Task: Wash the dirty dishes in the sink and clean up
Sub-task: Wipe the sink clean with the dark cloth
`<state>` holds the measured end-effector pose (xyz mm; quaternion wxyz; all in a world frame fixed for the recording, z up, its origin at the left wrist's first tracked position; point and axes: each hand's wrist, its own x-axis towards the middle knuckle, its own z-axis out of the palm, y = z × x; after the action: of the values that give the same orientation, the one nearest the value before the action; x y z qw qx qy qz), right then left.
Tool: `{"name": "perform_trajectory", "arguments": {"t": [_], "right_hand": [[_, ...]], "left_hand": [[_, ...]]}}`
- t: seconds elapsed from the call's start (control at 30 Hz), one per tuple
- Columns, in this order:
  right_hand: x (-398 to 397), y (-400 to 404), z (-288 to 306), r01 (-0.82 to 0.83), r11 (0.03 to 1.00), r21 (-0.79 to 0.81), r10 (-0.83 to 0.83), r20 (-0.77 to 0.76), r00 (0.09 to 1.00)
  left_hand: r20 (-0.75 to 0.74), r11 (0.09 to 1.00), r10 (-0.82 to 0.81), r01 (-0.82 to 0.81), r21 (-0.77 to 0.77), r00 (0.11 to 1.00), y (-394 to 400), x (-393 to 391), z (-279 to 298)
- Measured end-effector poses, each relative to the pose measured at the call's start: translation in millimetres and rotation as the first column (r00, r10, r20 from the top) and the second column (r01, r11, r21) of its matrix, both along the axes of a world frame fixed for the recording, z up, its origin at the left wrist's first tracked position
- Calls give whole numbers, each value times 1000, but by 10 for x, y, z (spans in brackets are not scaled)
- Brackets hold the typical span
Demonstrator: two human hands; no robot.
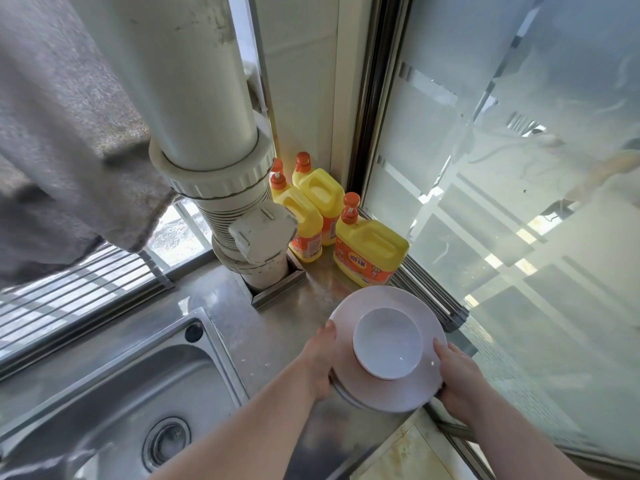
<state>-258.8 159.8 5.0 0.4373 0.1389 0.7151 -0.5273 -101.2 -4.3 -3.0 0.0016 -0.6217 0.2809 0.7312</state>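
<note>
While both hands hold it from opposite sides, a stack of pale plates (388,341) sits over the steel counter (242,327) to the right of the sink (114,386), with a small white bowl (387,344) resting in the middle of the top plate. The left hand (318,362) grips the stack's left edge, thumb on the upper rim and the remaining fingers curled underneath. The right hand (457,375) grips the right edge in the same way, thumb lying on the top plate and fingers hidden below. At least 2 plate rims show at the stack's near side; whether the stack rests on the counter or is lifted just above it cannot be told.

The sink basin lies to the lower left, its round drain (166,441) visible in the bottom. Behind the plates, in the corner, stand 3 yellow detergent bottles (367,251) with orange caps, close together, the nearest one just beyond the stack's far rim. To their left a thick white pipe (194,84) runs down into a ribbed joint at the counter. A grey towel (59,140) hangs at the upper left, above a wire rack (76,292) along the window. Frosted glass panels (502,202) fill the right side
</note>
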Motion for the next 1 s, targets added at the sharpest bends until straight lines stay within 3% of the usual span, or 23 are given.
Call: {"name": "perform_trajectory", "arguments": {"t": [0.17,0.27,0.4,0.63,0.8,0.9,1.0], "right_hand": [[-44,-10,84,-114,987,116,141,-252,958],[-7,7,63,-66,995,69,75,-136,988],[168,-68,-18,29,998,62,-27,-32,999],[797,-27,33,53,999,9,-53,-3,999],[1092,-66,-69,207,969,-138,-218,-72,973],[1125,-76,-104,301,942,-150,-317,-98,943],[1100,-92,-152,360,930,-79,-367,-108,924]], "left_hand": [[-39,997,79,-79,1,996,-64,234,141],[-92,994,106,-104,31,990,-66,340,97],[-125,1000,10,-10,0,992,-4,334,-5],[80,931,-280,291,-221,957,-225,643,-105],[-94,990,-95,84,-117,991,-115,774,-138],[-129,998,60,-60,4,990,41,747,-192],[-143,994,109,-112,-16,984,207,740,-208]]}}
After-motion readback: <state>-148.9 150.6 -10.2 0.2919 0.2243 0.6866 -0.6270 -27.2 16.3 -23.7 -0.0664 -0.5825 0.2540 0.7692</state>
